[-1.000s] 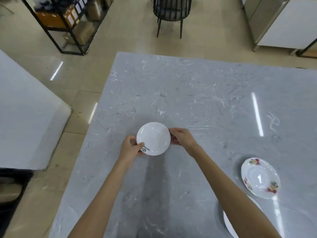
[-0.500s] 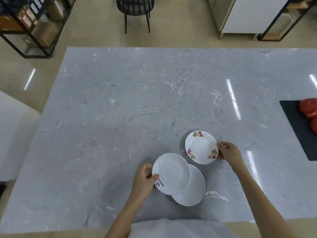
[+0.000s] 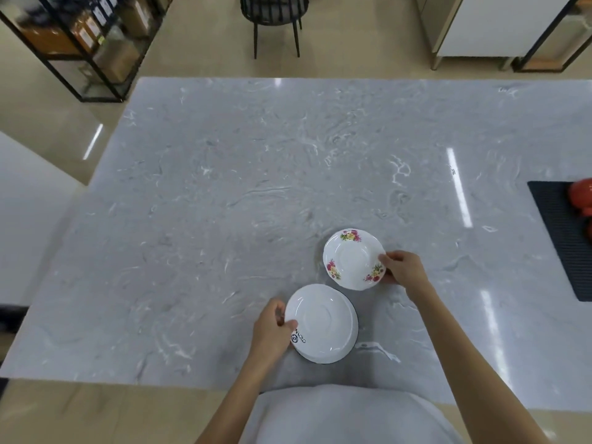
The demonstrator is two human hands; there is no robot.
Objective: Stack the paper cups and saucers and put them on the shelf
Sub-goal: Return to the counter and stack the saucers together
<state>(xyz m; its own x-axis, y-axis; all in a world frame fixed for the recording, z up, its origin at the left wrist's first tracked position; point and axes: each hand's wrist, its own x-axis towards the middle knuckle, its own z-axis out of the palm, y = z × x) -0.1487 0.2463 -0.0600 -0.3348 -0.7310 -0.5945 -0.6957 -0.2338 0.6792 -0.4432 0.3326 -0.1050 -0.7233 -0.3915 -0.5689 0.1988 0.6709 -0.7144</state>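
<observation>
A plain white saucer with a black logo (image 3: 320, 320) lies on top of another white saucer, whose edge (image 3: 350, 346) shows at the lower right. My left hand (image 3: 272, 328) grips the logo saucer at its left rim. A flowered saucer (image 3: 352, 257) is just beyond, tilted, and my right hand (image 3: 403, 270) holds it by its right rim. All sit near the front of the grey marble table (image 3: 256, 203). No paper cups are in view.
A black mat (image 3: 557, 232) with red objects (image 3: 583, 197) lies at the table's right edge. A black metal shelf (image 3: 80, 43) with boxes stands at the far left, a black chair (image 3: 275, 14) beyond the table, and a white cabinet (image 3: 499, 24) at the far right.
My left hand has carried the logo saucer from the table's left to the right and set it squarely over the plain saucer. My right hand has taken hold of the flowered saucer.
</observation>
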